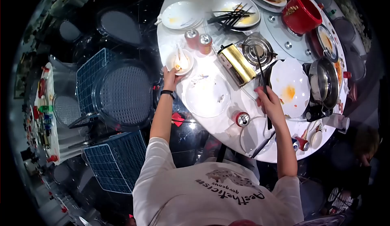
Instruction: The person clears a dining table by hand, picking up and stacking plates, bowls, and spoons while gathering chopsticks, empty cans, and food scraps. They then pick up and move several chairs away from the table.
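At the table's left edge, my left hand [170, 80] is closed on the rim of a small white bowl [187, 67]. White spoons [180, 55] and some orange food scraps lie in that bowl. My right hand [269, 101] grips black chopsticks [269, 120], held over the table just left of a large white plate [280, 73] with an orange stain. Between the hands is another white plate [205, 98] with small scraps on it. A gold portable gas stove [239, 65] stands beyond it. Nearer my body is a red drink can [242, 119].
Farther back, black chopsticks [233, 15] are piled on a stained plate [219, 2], beside stacked plates [178, 17]. Two cans [204, 43] stand near the bowl. A red pot [302, 15] and a metal pan [323, 82] are rightward. Blue crates [115, 161] and a chair [124, 92] flank the table's left.
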Demonstrator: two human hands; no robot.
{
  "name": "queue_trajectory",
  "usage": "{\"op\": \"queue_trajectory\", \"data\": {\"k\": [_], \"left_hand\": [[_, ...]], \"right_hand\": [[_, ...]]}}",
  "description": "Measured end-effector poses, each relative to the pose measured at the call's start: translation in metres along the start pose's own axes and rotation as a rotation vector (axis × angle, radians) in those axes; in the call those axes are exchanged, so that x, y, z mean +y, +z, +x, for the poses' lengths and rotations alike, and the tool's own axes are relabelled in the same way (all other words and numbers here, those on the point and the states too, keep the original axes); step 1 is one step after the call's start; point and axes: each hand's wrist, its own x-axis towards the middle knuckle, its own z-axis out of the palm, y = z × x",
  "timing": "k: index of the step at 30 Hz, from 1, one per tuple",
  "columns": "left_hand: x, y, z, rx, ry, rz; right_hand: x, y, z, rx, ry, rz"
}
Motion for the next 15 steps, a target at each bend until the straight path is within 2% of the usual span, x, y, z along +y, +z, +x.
{"op": "queue_trajectory", "data": {"k": [4, 6, 9, 11, 13, 15], "left_hand": [[-0.010, -0.004, 0.016, -0.013, -0.025, 0.034], [-0.017, -0.016, 0.033, 0.308, 0.449, 0.868], [0.014, 0.003, 0.020, 0.441, 0.918, 1.409], [0.027, 0.024, 0.032, 0.269, 0.770, 1.361], [0.033, 0.052, 0.034, 0.288, 0.633, 1.524], [0.025, 0.054, 0.062, 0.297, 0.486, 1.507]], "right_hand": [[0.007, -0.015, -0.034, 0.049, 0.130, 0.125], [0.012, -0.023, -0.048, 0.087, 0.121, 0.139], [0.016, -0.036, -0.067, 0.117, 0.092, 0.191], [0.017, -0.042, -0.075, 0.137, 0.063, 0.202], [0.019, -0.049, -0.080, 0.156, 0.044, 0.197], [0.021, -0.058, -0.083, 0.174, 0.027, 0.196]]}}
